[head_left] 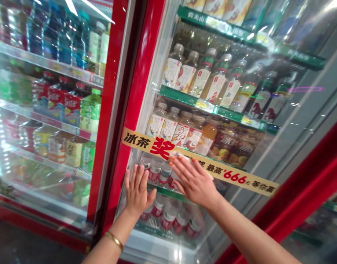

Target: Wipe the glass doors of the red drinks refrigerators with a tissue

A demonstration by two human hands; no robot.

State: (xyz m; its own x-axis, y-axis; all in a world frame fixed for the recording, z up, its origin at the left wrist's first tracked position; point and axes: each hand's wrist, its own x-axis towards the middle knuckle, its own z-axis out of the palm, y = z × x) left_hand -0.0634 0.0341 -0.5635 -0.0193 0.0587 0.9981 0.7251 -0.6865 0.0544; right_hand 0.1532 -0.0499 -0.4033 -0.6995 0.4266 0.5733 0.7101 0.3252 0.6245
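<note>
My right hand (193, 179) lies flat over a white cloth (180, 155), pressing it on the glass door along a tan banner strip (234, 177) with red and black lettering. Only the edges of the cloth show beyond my fingers and palm. To the lower left, my left hand (138, 189) rests with fingers stretched out against the same glass, close to the red door frame (142, 73). It holds nothing, and a gold bangle (114, 240) circles that wrist. Behind the glass, bottles (204, 79) stand in rows on green-edged shelves.
A second red-framed drinks cooler (116, 73) stands at the left, its shelves holding bottles and multipacks (70, 102). Another red frame bar (308, 179) runs diagonally at the right. Dark floor (28, 242) shows at the lower left.
</note>
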